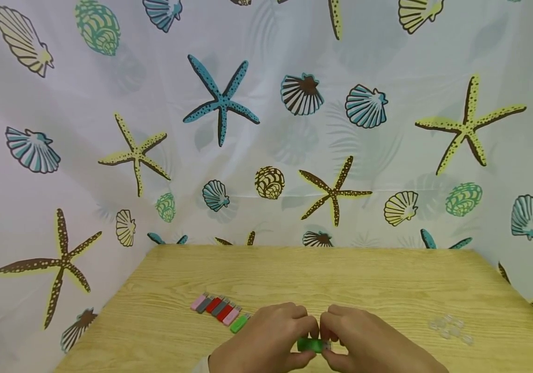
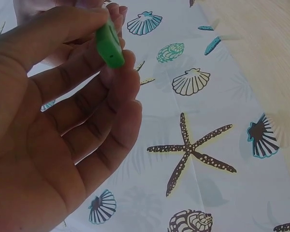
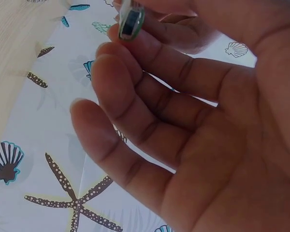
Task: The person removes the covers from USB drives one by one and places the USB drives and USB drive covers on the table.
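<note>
Both hands meet over the front of the table around a green USB flash drive (image 1: 310,345). My left hand (image 1: 277,334) pinches its green body (image 2: 109,46) between thumb and index finger, the other fingers loosely bent. At the plug end, my right hand (image 1: 357,334) pinches a clear cap (image 3: 130,21) between thumb and fingers; the dark plug opening shows through it. The right thumb's tip is out of frame in the right wrist view. Left of the hands lies another green flash drive (image 1: 239,323), at the near end of a slanted row.
The row continues with a pink flash drive (image 1: 231,316), a red flash drive (image 1: 224,312) and several more in grey, red and pink. Small clear caps (image 1: 444,325) lie loosely grouped on the wooden table (image 1: 341,280) at right. A shell-and-starfish curtain (image 1: 266,140) surrounds the table.
</note>
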A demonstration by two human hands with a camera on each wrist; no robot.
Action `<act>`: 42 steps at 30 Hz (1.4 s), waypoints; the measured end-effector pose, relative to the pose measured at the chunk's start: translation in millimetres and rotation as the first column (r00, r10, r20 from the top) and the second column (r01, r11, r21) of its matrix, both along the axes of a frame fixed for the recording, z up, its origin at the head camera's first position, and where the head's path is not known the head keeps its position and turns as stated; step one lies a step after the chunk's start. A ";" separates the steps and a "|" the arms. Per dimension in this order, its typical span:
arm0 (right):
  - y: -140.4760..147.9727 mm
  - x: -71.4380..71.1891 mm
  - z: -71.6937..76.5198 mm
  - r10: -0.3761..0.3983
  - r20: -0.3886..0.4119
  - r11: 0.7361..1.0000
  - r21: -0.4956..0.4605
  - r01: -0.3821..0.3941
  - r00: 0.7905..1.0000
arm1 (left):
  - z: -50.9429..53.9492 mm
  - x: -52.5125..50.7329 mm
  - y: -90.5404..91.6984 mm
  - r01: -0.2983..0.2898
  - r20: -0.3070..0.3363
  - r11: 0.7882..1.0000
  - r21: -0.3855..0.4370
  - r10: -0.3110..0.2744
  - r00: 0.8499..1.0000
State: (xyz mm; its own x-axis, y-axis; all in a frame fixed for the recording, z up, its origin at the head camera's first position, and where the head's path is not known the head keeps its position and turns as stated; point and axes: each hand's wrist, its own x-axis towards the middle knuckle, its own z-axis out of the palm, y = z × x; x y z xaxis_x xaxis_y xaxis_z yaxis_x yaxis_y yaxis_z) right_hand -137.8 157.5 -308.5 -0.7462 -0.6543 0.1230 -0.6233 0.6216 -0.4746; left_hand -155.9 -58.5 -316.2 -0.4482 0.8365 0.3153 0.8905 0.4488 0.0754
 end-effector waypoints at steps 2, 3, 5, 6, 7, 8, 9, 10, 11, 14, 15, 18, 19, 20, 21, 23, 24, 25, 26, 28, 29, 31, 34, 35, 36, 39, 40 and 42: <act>0.0 0.0 0.5 0.001 0.005 1.000 0.000 -0.001 1.000 | 0.3 0.2 0.1 0.001 0.001 1.000 0.001 -0.001 1.000; 0.1 0.0 0.7 0.001 0.008 1.000 0.000 -0.001 1.000 | 0.4 0.3 0.2 0.001 -0.002 1.000 0.003 -0.001 1.000; 0.5 0.4 1.0 0.001 0.015 1.000 -0.001 -0.001 1.000 | 0.6 0.5 0.4 0.004 -0.001 1.000 0.006 -0.004 1.000; 0.5 0.6 1.2 0.000 0.020 1.000 -0.001 0.000 1.000 | 0.7 0.5 0.4 0.005 0.000 1.000 0.009 -0.005 1.000; 0.6 0.7 1.3 -0.002 0.026 1.000 0.001 0.002 1.000 | 0.7 0.6 0.5 0.007 0.000 1.000 0.011 -0.007 1.000; 0.6 0.8 1.5 -0.003 0.028 1.000 0.002 0.003 1.000 | 0.7 0.7 0.5 0.010 0.002 1.000 0.015 -0.010 1.000; 0.7 0.9 1.5 -0.003 0.030 1.000 0.003 0.003 1.000 | 0.6 0.7 0.6 0.011 0.003 1.000 0.016 -0.011 1.000; 0.7 0.9 1.7 -0.004 0.032 1.000 0.005 0.004 0.999 | 0.7 0.8 0.5 0.012 0.007 1.000 0.017 -0.013 1.000; 0.7 0.9 1.8 -0.004 0.032 1.000 0.006 0.004 0.999 | 0.7 0.8 0.5 0.014 0.010 1.000 0.018 -0.014 1.000; 0.6 1.0 2.2 -0.008 0.030 1.000 0.010 0.007 1.000 | 0.7 0.9 0.4 0.018 0.016 1.000 0.018 -0.018 1.000; 0.7 1.1 2.3 -0.009 0.028 1.000 0.011 0.009 1.000 | 0.7 1.0 0.2 0.017 0.016 1.000 0.017 -0.017 1.000; 0.8 1.7 2.6 -0.012 0.024 1.000 0.013 0.012 1.000 | 1.1 0.9 0.1 0.021 0.014 1.000 0.014 -0.021 1.000; 0.8 2.0 2.6 -0.010 0.020 1.000 0.012 0.010 1.000 | 1.3 0.8 0.1 0.022 0.011 1.000 0.012 -0.022 1.000; 0.7 2.1 2.6 -0.008 0.017 1.000 0.011 0.008 1.000 | 1.5 0.8 0.2 0.024 0.009 1.000 0.011 -0.024 1.000; 0.6 2.3 2.6 -0.004 0.014 1.000 0.008 0.004 1.000 | 1.7 0.9 0.2 0.026 0.004 1.000 0.010 -0.026 1.000; 0.2 2.5 2.5 0.008 0.002 1.000 0.001 -0.008 1.000 | 2.1 1.0 0.4 0.034 -0.001 0.999 0.013 -0.034 0.999; 0.0 2.6 2.5 0.015 -0.005 1.000 -0.004 -0.015 1.000 | 2.4 1.2 0.4 0.039 -0.004 0.999 0.017 -0.039 0.999; -0.1 2.7 2.8 0.024 -0.012 1.000 -0.011 -0.024 1.000 | 2.9 1.3 0.4 0.046 -0.002 0.999 0.020 -0.046 0.999; -0.3 2.8 3.0 0.033 -0.021 0.999 -0.018 -0.033 0.999 | 3.4 1.6 0.2 0.051 -0.003 0.998 0.025 -0.051 0.999; 0.0 3.4 3.1 0.055 -0.055 0.998 -0.030 -0.057 0.997 | 4.3 1.7 0.0 0.065 0.001 0.997 0.034 -0.065 0.998; 0.3 3.8 3.4 0.062 -0.069 0.997 -0.036 -0.064 0.996 | 4.8 1.7 -0.1 0.070 0.004 0.997 0.036 -0.070 0.998; 1.0 4.4 3.8 0.068 -0.094 0.997 -0.042 -0.072 0.993 | 5.3 1.6 -0.1 0.078 0.007 0.996 0.042 -0.079 0.997; 2.1 4.9 3.7 0.061 -0.124 0.997 -0.042 -0.067 0.990 | 4.6 0.8 0.1 0.084 0.021 0.995 0.059 -0.086 0.996; 2.7 4.8 3.8 0.056 -0.119 0.997 -0.041 -0.062 0.991 | 4.1 0.4 0.1 0.087 0.029 0.994 0.066 -0.089 0.996; 3.1 4.5 3.5 0.054 -0.118 0.997 -0.040 -0.059 0.992 | 3.9 0.2 0.1 0.090 0.034 0.993 0.075 -0.093 0.995; 4.0 4.0 3.5 0.060 -0.110 0.997 -0.046 -0.066 0.992 | 4.2 -0.4 -0.3 0.096 0.064 0.991 0.089 -0.102 0.993; 4.1 3.9 3.8 0.064 -0.103 0.996 -0.051 -0.069 0.993 | 4.5 -0.5 -0.4 0.100 0.066 0.991 0.091 -0.106 0.992; 4.2 3.6 4.6 0.074 -0.101 0.995 -0.057 -0.080 0.992 | 5.5 -0.7 -0.5 0.109 0.063 0.990 0.091 -0.115 0.991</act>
State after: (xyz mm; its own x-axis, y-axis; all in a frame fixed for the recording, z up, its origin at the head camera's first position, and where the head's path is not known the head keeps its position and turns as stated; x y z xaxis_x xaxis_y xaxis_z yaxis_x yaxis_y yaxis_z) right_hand -134.2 161.8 -303.9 -0.6761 -0.6983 0.2351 -0.7139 0.5419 -0.4436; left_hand -156.6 -59.0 -310.6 -0.3762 0.8533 0.3610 0.9262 0.3355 0.1722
